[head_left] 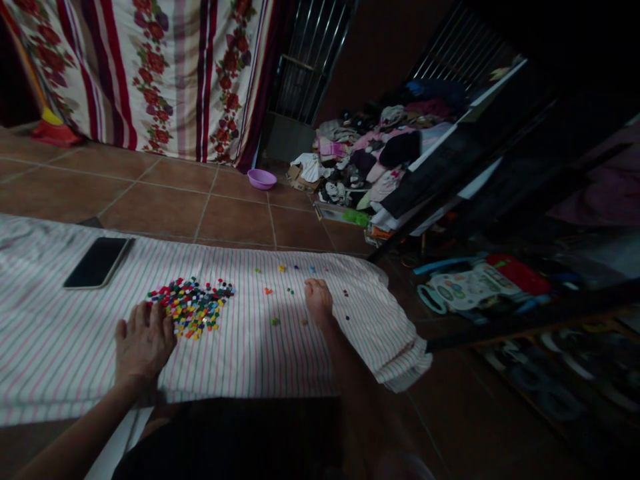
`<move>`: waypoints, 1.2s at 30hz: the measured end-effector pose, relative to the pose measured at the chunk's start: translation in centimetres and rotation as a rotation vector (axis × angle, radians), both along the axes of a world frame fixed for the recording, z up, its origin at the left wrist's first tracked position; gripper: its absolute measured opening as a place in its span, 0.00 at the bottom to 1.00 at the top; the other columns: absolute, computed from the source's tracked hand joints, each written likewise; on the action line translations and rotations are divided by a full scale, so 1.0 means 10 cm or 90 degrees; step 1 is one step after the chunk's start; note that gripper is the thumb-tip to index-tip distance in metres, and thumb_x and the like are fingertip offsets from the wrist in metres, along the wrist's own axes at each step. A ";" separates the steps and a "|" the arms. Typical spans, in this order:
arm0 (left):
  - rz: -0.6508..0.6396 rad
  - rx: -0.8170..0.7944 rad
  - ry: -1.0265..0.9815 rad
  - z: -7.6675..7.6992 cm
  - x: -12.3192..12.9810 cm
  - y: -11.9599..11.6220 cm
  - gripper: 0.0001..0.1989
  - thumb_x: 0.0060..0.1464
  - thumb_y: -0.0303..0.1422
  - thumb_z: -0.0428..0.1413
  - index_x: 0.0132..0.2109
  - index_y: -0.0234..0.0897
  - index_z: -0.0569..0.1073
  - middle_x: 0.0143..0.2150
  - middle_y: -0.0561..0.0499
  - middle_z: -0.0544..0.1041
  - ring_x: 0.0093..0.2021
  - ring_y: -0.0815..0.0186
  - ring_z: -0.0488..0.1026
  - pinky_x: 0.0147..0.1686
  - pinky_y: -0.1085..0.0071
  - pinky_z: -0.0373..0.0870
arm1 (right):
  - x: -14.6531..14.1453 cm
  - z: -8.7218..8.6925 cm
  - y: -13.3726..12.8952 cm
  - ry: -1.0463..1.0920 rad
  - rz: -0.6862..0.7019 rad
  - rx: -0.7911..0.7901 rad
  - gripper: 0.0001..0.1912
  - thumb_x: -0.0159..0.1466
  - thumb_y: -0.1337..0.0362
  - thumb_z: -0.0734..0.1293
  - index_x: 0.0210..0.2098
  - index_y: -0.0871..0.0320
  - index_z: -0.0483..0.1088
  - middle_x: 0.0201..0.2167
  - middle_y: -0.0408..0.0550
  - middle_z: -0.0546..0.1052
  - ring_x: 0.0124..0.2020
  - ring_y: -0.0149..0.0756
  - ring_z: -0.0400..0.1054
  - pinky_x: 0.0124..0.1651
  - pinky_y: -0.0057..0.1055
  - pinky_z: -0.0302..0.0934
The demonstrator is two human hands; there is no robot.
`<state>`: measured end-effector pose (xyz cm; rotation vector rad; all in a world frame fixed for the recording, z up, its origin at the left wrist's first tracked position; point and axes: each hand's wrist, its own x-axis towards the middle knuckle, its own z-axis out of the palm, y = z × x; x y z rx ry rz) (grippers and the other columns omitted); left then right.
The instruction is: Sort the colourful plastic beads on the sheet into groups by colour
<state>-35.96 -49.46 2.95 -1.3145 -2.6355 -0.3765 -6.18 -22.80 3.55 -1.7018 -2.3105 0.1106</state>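
Observation:
A heap of tiny multicoloured cubes (193,307) lies on the striped cloth (200,373). My left hand (145,341) rests flat on the cloth at the heap's near left edge, fingers stretched out. To the right, my right hand (319,301) is closed with its fingers drawn together low over the cloth; whatever they may hold is hidden. Around it lie small separate groups of pieces: yellow cubes (281,269), orange cubes (269,291), dark green cubes (291,291), light green cubes (275,321), light blue cubes (313,269) and brown cubes (345,293).
A phone (97,263) lies on the cloth at the left. Beyond the table, a purple basin (262,179) stands on the tiled floor before a flowered curtain (165,73). Heaped clothes (380,147) fill the back right, and a toy panel (473,287) sits right of the table.

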 end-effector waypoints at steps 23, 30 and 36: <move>-0.007 0.017 -0.057 0.15 0.06 0.01 0.27 0.60 0.37 0.37 0.57 0.24 0.65 0.58 0.26 0.65 0.59 0.41 0.63 0.55 0.45 0.58 | 0.11 -0.13 0.11 -0.010 0.019 -0.049 0.13 0.63 0.71 0.61 0.43 0.59 0.75 0.39 0.50 0.74 0.39 0.33 0.68 0.44 0.25 0.58; 0.004 0.007 -0.040 0.13 0.06 0.01 0.28 0.60 0.38 0.34 0.57 0.23 0.65 0.59 0.27 0.64 0.59 0.43 0.63 0.56 0.47 0.57 | 0.17 -0.11 0.15 0.007 0.041 -0.070 0.16 0.62 0.71 0.61 0.46 0.58 0.76 0.42 0.50 0.76 0.43 0.33 0.69 0.47 0.24 0.59; -0.008 -0.040 0.008 0.12 0.04 0.00 0.26 0.60 0.37 0.35 0.56 0.25 0.66 0.56 0.30 0.67 0.56 0.45 0.65 0.52 0.50 0.59 | 0.32 -0.12 0.25 0.104 0.042 -0.009 0.16 0.63 0.71 0.59 0.45 0.59 0.76 0.40 0.49 0.77 0.43 0.33 0.69 0.49 0.26 0.60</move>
